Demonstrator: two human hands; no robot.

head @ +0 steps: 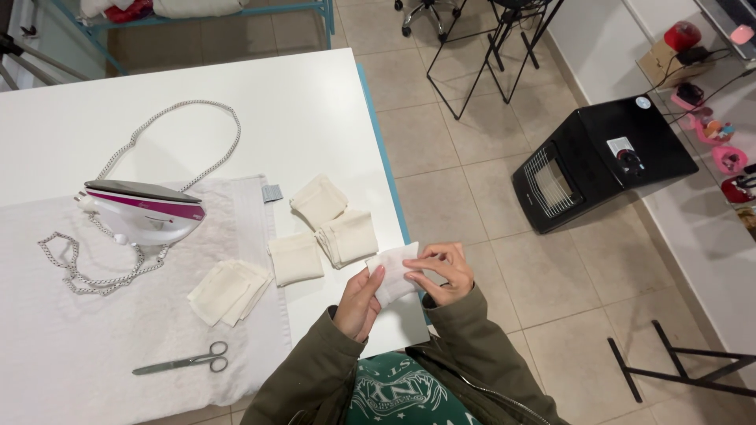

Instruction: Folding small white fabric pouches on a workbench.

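Both hands grasp one small white cloth piece (394, 274) over the table (315, 102) edge, close to the body. Left hand (361, 303) holds its lower side, the thumb in front and the fingers behind. Right hand (442, 271) pinches its upper right corner with the fingertips closed on the cloth. The piece stands almost upright between the two hands, partly over the table corner and partly over the floor (488, 197).

Just beyond the grip, toward the table middle, lie cream pouches (331, 224), two stacked and tilted, and one more pouch (295, 258) a little to the left of them. Further left of the grip a fan of flat cream pieces (228, 291) rests on a white towel (118, 346). Scissors (185, 362) lie on the towel, lower left of the hands and well apart. An iron (146, 212) rests far left, its cord (169, 142) looping over the table. A black heater (602, 157) stands on the floor to the right, well apart.

I judge the step in hand is turning or shaping this one piece with the fingers, like the finished pouches nearby. The next move calls for a firm pinch at the corner and steady support from the left hand, so the thin cloth does not slip or fold wrong
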